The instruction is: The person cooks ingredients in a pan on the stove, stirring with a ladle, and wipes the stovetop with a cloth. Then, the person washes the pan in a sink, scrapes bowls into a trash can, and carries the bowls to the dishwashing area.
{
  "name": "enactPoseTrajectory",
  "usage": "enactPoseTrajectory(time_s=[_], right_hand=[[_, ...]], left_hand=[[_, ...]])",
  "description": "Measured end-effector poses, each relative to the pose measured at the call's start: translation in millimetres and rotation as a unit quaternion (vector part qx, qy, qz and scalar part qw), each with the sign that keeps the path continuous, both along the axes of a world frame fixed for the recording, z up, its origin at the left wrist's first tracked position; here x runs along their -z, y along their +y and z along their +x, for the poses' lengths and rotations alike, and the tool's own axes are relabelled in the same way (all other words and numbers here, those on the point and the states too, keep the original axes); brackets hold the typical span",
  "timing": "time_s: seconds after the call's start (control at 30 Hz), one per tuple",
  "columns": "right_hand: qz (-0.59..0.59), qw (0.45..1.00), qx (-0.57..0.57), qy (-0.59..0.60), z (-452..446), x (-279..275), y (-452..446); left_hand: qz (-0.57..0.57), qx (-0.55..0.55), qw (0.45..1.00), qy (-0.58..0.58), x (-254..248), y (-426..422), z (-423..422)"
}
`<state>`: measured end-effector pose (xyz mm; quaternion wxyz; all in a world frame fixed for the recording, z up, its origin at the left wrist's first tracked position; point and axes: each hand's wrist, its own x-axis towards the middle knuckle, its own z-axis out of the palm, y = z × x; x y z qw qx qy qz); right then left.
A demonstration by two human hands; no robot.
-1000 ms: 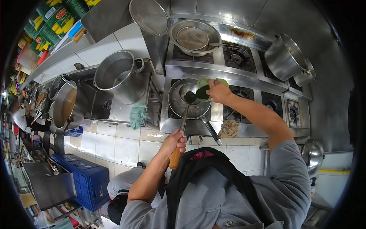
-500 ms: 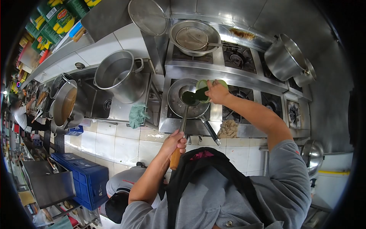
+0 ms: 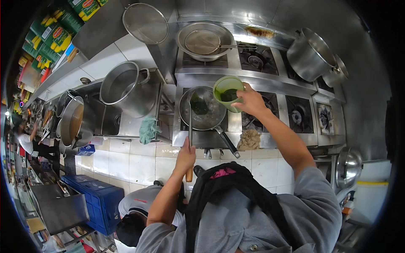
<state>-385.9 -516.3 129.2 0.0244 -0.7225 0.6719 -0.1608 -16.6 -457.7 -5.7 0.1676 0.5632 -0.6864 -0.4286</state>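
Note:
My left hand (image 3: 184, 157) is closed round a long metal cooking utensil (image 3: 190, 126) with a wooden handle, whose end lies in the frying pan (image 3: 214, 119). Dark green food (image 3: 199, 104) covers that end, so its shape is hidden. Clear-looking liquid surrounds the green in the pan, which sits on the front left burner. Just right of the pan, my right hand (image 3: 250, 101) grips the rim of a light green plastic container (image 3: 225, 82). It is tilted, and dark green contents show inside.
A beige cloth (image 3: 249, 139) lies beside the black pan handle. Behind stands a metal bowl with a strainer (image 3: 202, 42); large pots (image 3: 311, 55) are at back right. To the left are a tall pot (image 3: 122, 86) and a green cloth (image 3: 149, 130). A co-worker (image 3: 145, 202) is low at my left.
My right hand has drawn the container back and tipped it more upright. More green now lies in the pan. The utensil has shifted left with my left hand, and the view has turned slightly.

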Motion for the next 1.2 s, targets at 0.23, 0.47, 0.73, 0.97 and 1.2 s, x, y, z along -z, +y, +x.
enactPoseTrajectory(time_s=[0.23, 0.47, 0.73, 0.97, 1.2], right_hand=[[-0.056, 0.986, 0.081, -0.132, -37.8, 30.9, 69.4], [-0.057, 0.971, 0.152, -0.175, -76.8, 58.7, 143.4], [-0.054, 0.96, 0.187, -0.199, -103.1, 76.4, 185.9], [-0.066, 0.959, 0.199, -0.188, -106.8, 76.3, 191.7], [-0.098, 0.953, 0.2, -0.206, -107.0, 83.7, 195.0]], left_hand=[[0.328, -0.135, 0.898, 0.26, -25.0, 31.8, -40.7], [0.19, -0.109, 0.972, 0.084, -49.6, 57.3, -3.3], [-0.114, -0.005, 0.964, -0.238, -22.4, 29.3, -43.4], [-0.155, 0.061, 0.936, -0.309, -11.4, 33.5, -63.8], [-0.153, 0.093, 0.921, -0.346, -3.2, 83.6, 8.6]])
